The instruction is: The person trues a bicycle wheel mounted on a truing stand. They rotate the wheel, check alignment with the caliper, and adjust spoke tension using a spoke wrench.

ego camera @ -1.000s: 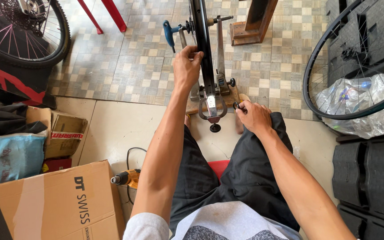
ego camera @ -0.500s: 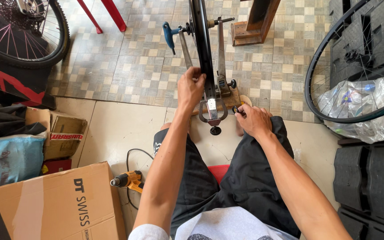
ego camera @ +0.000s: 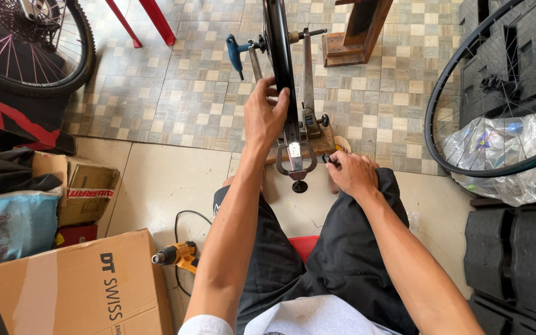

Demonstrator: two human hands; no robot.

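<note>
A person seated on the floor works a bicycle wheel (ego camera: 278, 56) mounted upright in a truing stand (ego camera: 297, 139), which stands on the pale floor just beyond the knees, at the edge of the checkered tiles. The left hand (ego camera: 266, 116) reaches forward with the arm nearly straight, its fingers wrapped around the black rim on the near part of the wheel. The right hand (ego camera: 352, 174), elbow bent and resting by the thigh, curls around a small black knob at the stand's right side; exactly how tightly it pinches cannot be made out. Good work here likely calls for a steady grip on the rim while the knob is turned in small amounts. A yellow cordless drill (ego camera: 176, 255) lies near left beside a cardboard box (ego camera: 69, 288); a second wheel (ego camera: 497, 93) leans at right.
</note>
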